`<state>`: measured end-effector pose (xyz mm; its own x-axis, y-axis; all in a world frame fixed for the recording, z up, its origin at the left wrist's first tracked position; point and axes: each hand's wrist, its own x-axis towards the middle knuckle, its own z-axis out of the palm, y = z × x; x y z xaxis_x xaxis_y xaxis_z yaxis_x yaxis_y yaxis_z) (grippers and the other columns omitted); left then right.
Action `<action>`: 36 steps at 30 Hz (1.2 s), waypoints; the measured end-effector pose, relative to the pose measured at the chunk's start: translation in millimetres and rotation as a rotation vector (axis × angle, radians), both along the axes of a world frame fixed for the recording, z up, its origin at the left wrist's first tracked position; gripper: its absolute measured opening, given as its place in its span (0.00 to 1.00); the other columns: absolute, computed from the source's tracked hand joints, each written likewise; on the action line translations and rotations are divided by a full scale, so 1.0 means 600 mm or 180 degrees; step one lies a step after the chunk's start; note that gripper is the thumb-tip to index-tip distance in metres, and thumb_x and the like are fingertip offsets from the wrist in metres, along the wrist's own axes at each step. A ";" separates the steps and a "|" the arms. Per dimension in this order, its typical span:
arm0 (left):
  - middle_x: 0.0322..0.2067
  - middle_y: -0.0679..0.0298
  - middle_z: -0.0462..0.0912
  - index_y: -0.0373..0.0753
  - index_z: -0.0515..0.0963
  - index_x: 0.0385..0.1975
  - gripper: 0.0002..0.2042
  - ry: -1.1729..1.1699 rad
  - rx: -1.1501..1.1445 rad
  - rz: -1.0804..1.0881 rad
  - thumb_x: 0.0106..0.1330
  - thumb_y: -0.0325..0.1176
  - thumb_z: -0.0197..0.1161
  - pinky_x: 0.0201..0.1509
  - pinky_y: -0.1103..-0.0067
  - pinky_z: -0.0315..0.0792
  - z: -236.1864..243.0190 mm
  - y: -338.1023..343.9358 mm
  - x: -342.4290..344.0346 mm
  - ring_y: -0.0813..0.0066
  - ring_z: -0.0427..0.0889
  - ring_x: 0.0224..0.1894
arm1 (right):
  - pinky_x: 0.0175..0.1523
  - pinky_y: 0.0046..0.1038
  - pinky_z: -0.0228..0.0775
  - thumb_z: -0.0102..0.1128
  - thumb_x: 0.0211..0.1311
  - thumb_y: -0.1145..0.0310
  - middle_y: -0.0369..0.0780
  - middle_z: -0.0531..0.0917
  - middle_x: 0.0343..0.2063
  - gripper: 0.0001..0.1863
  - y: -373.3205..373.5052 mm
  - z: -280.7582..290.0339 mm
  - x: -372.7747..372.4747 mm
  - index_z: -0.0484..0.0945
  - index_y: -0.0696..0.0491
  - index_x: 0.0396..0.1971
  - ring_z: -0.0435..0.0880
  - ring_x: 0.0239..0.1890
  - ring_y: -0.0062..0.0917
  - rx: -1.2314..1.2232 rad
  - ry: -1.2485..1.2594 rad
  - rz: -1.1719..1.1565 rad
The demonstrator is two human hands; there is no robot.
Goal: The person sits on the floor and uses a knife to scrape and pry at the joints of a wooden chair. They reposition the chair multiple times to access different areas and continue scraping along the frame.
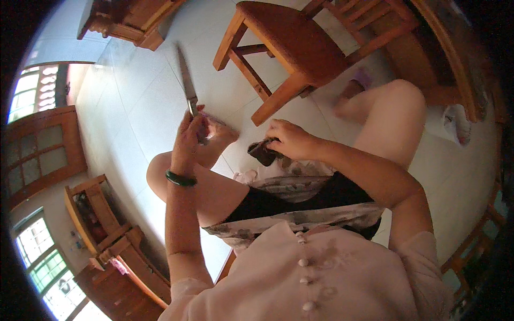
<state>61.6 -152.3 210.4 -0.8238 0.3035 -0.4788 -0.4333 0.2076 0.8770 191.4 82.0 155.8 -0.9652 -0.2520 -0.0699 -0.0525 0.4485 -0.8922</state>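
Observation:
A knife (186,75) with a long, narrow metal blade stands up out of my left hand (188,131). My fingers wrap its handle, most of which they hide, and the blade points away from me toward the floor ahead. My right hand (292,140) is closed on a small, dark, crumpled cloth (262,152) above my lap. Blade and cloth are well apart. I am seated with my knees spread, and a patterned skirt (292,216) covers my thighs.
A wooden chair (294,43) stands close in front, its legs near my right hand. Wooden furniture (131,21) is at the far left, with a cabinet (101,219) along the left wall. A white slipper-like object (456,125) lies on the tiled floor (128,112) to the right.

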 end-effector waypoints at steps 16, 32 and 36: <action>0.33 0.48 0.82 0.39 0.74 0.47 0.15 0.1911 -0.2102 -0.2072 0.68 0.41 0.52 0.36 0.67 0.72 -0.090 0.037 -0.097 0.49 0.81 0.35 | 0.36 0.38 0.70 0.58 0.57 0.57 0.46 0.81 0.24 0.15 0.014 0.017 -0.046 0.77 0.56 0.29 0.81 0.29 0.40 0.0314 -0.0701 -0.0110; 0.39 0.54 0.78 0.39 0.74 0.49 0.13 0.2510 -0.2002 -0.2613 0.66 0.30 0.53 0.40 0.64 0.73 -0.153 0.046 -0.049 0.51 0.80 0.37 | 0.39 0.33 0.69 0.52 0.64 0.58 0.43 0.81 0.25 0.17 -0.084 -0.077 -0.061 0.79 0.59 0.33 0.80 0.30 0.30 -0.1443 -0.1485 -0.1386; 0.37 0.56 0.80 0.41 0.75 0.50 0.15 0.2384 -0.2325 -0.2322 0.62 0.27 0.56 0.40 0.69 0.74 -0.085 0.063 -0.041 0.56 0.81 0.37 | 0.40 0.28 0.68 0.49 0.66 0.55 0.39 0.78 0.28 0.19 -0.138 -0.085 -0.118 0.76 0.58 0.34 0.77 0.33 0.27 -0.2824 -0.1254 -0.2225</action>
